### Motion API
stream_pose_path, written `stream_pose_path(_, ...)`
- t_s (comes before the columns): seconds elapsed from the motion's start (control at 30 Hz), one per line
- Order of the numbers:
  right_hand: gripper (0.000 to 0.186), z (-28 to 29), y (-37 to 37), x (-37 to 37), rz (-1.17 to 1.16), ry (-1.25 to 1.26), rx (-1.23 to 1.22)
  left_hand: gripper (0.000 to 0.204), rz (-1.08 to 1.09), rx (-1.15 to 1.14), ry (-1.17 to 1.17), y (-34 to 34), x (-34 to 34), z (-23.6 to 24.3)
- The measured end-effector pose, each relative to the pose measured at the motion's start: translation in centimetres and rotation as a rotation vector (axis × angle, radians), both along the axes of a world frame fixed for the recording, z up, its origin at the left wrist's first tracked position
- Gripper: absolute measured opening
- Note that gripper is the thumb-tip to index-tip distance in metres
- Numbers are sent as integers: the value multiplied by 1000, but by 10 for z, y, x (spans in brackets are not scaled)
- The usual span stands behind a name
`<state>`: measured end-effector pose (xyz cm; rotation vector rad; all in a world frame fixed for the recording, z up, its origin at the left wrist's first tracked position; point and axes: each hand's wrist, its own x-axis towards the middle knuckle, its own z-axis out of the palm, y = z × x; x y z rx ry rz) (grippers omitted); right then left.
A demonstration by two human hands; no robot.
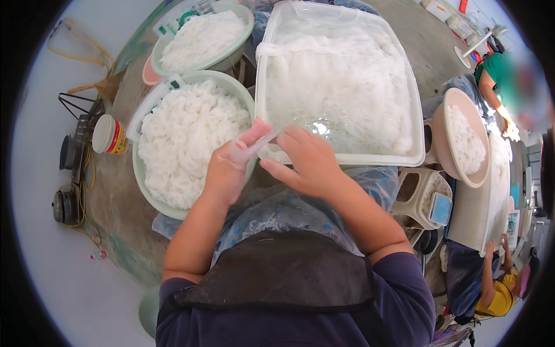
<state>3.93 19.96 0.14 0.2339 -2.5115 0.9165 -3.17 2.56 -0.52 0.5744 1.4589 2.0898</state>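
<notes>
A thin, wet, translucent white strip of fibre (255, 146) is stretched between my two hands, just over the near left corner of a white tub (381, 159). One end lies across the fingers of my left hand (224, 173), which is closed on it. At the other end, the curled fingers of my right hand (309, 162) grip the strip, with the thumb held apart below. Some motion blur covers the right fingertips. In the tub, loose white fibre (341, 72) lies in clear water. Beside my left hand, a pale green basin (144, 188) holds heaped white fibre clumps (188, 144).
Another green basin (245, 37) of white fibre stands behind on the left. To the right are a beige basin (448, 133), a plastic stool (407, 202) and a blue-topped box (441, 208). Two people work at a white table (475, 214). A bucket (105, 134) stands far left.
</notes>
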Motion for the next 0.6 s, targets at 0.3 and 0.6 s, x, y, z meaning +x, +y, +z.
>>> stream_pose_path(0.3, 29, -25, -30, -26, 60, 152, -525, 67, 0, -114, 355, 14, 10, 12)
stream_pose_path(0.6, 35, -39, -13, -22, 39, 94, -205, 55, -10, -238, 424, 1, -2, 16)
